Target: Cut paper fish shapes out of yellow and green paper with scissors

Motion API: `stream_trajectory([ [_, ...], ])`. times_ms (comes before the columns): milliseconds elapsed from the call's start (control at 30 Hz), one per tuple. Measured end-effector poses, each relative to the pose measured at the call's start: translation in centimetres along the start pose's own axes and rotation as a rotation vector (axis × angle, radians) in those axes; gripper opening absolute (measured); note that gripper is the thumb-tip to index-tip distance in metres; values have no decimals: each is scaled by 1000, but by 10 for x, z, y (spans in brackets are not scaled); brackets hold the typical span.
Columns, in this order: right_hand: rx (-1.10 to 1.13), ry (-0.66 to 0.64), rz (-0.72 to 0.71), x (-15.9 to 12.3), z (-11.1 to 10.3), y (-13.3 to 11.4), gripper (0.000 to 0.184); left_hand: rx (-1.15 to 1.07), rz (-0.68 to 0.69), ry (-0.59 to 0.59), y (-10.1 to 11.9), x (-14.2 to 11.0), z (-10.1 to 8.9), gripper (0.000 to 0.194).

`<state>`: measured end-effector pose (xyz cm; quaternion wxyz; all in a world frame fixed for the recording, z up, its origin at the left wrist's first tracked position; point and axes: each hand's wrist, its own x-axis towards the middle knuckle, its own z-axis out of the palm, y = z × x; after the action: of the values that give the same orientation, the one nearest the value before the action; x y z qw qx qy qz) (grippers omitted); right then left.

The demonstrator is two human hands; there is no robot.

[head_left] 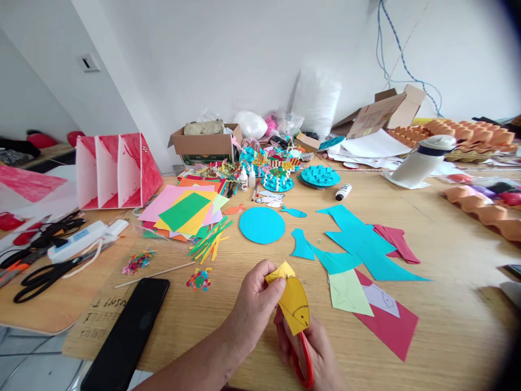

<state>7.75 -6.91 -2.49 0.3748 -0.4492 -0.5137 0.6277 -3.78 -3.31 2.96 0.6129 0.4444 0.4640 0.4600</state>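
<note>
My left hand (260, 293) pinches a piece of yellow paper (296, 304) with a fish drawn on it in dark lines. Part of the drawn outline is cut round on its upper right side. Below the paper, my right hand (319, 353) grips a pair of red-handled scissors (305, 361); the blades are hidden behind the paper. Beyond my hands lie a blue paper circle (261, 225), a small blue paper fish (293, 212) and an orange paper fish (233, 209).
Blue paper offcuts (358, 244), a red sheet (394, 331) and a pale green piece (348, 291) lie right. Left are stacked coloured sheets (185, 210), a black phone (126, 331), black scissors (49, 277) and a wooden stick (154, 275). Glue bottles (243, 180) stand behind.
</note>
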Motion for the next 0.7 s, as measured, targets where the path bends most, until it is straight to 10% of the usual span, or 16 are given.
stream_trajectory([
  [700,-26,28,5,-4,1,-7,54,17,-3,26,1,-4,1,23],
])
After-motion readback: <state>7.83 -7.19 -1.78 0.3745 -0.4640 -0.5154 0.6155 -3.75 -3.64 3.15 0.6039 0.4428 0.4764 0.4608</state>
